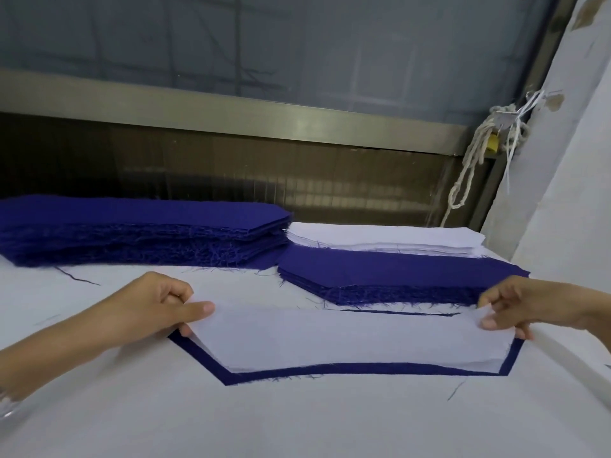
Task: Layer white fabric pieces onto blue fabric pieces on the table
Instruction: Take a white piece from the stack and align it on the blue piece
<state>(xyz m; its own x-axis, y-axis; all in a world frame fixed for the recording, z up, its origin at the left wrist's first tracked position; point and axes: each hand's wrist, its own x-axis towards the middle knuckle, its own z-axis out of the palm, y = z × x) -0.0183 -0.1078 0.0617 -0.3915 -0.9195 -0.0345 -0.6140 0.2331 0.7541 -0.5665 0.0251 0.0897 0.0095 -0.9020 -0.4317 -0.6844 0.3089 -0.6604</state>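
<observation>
A white fabric piece [347,338] lies over a blue fabric piece [314,370] on the table [297,421]; the blue shows as a border along the near edge and both slanted ends. My left hand [162,305] pinches the white piece's left end between thumb and fingers. My right hand [525,304] pinches its right end. Behind, a low stack of blue pieces [390,279] carries a stack of white pieces [383,239] on its far part.
A taller stack of blue pieces [139,229] sits at the back left of the table. A metal-framed panel and window run behind the table. A knotted white rope [472,160] hangs at the right, beside a pale wall.
</observation>
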